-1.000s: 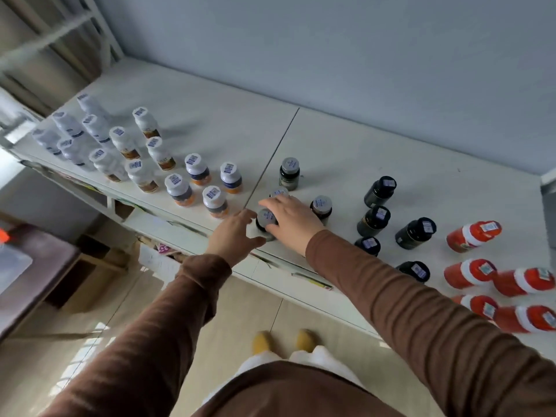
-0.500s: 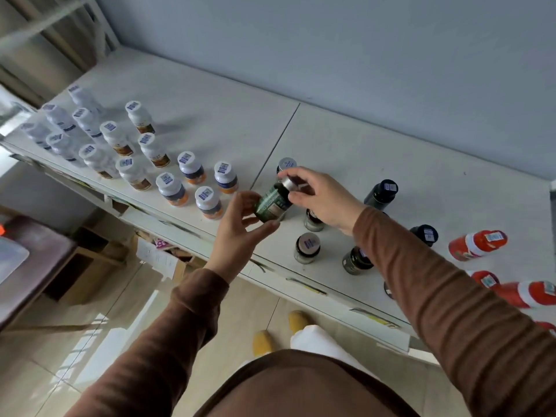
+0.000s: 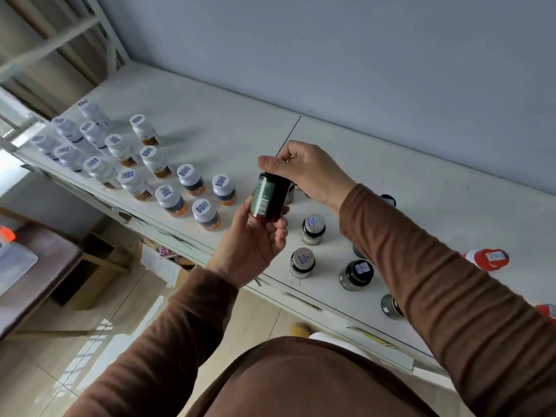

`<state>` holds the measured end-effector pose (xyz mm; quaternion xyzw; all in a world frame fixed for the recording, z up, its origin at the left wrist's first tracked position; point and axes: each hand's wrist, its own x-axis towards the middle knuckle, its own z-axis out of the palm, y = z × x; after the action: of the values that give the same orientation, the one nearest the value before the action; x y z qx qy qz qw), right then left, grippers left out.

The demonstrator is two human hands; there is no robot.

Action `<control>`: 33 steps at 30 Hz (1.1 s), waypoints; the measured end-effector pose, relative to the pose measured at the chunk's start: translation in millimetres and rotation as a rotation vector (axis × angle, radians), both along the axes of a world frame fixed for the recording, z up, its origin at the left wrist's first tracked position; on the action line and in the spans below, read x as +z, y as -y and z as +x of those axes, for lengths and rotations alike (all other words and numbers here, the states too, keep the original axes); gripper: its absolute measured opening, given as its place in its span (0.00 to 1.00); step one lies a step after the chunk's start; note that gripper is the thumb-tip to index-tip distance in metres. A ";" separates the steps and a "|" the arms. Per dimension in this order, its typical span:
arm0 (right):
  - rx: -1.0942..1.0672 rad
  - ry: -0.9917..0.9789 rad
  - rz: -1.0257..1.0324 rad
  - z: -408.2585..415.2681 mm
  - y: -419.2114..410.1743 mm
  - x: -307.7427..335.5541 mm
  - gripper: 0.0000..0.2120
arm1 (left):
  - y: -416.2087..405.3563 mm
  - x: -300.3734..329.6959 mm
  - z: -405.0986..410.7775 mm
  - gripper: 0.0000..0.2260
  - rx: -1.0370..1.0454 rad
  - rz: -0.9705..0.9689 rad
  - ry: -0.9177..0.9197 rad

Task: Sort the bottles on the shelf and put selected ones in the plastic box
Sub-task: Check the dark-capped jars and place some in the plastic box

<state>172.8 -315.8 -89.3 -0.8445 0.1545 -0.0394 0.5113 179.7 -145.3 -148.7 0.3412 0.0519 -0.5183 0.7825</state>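
green bottle [image 3: 268,195]: glossy | shelf [image 3: 391,188]: matt, scuffed | sleeve [image 3: 451,281]: ribbed cloth

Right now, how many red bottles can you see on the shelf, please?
2: one red bottle lying just past the right sleeve, another cut off at the frame's right edge. The sleeve may hide more.
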 end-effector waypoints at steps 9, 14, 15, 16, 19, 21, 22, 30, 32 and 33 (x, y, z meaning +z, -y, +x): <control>0.324 -0.014 -0.162 -16.0 -6.0 -25.3 0.18 | -37.4 -29.8 6.0 0.23 0.110 0.371 0.734; 0.376 -0.065 -0.409 -24.2 -36.1 -42.0 0.20 | -54.9 -53.4 6.4 0.23 -0.038 0.591 0.857; 0.398 -0.077 -0.476 -25.0 -42.3 -48.5 0.20 | -58.5 -58.3 7.1 0.23 -0.069 0.655 0.911; 0.411 -0.090 -0.541 -25.6 -47.6 -55.5 0.20 | -61.3 -61.9 7.7 0.24 -0.094 0.715 0.957; 0.416 -0.110 -0.661 -27.4 -59.3 -73.6 0.20 | -67.3 -65.4 7.8 0.23 -0.099 0.808 1.012; 0.415 -0.109 -0.693 -28.4 -63.4 -83.3 0.20 | -68.2 -64.6 7.5 0.22 -0.072 0.835 1.021; 0.415 -0.107 -0.703 -29.0 -64.3 -86.6 0.19 | -68.1 -64.3 7.5 0.22 -0.065 0.844 1.025; 0.245 -0.028 -0.563 -29.9 -38.0 -65.4 0.20 | -66.2 -54.1 18.7 0.19 -0.064 0.913 1.296; 0.164 0.005 -0.589 -23.5 -22.9 -55.8 0.13 | -62.1 -47.1 28.1 0.16 -0.064 0.967 1.440; 0.135 0.002 -0.600 -19.2 -15.7 -53.5 0.11 | -58.6 -43.4 33.7 0.15 -0.070 0.998 1.519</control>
<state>153.7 -300.1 -142.7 -0.9661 0.0789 -0.0498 0.2408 213.4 -86.7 -192.2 0.8915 -0.2699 -0.0946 0.3514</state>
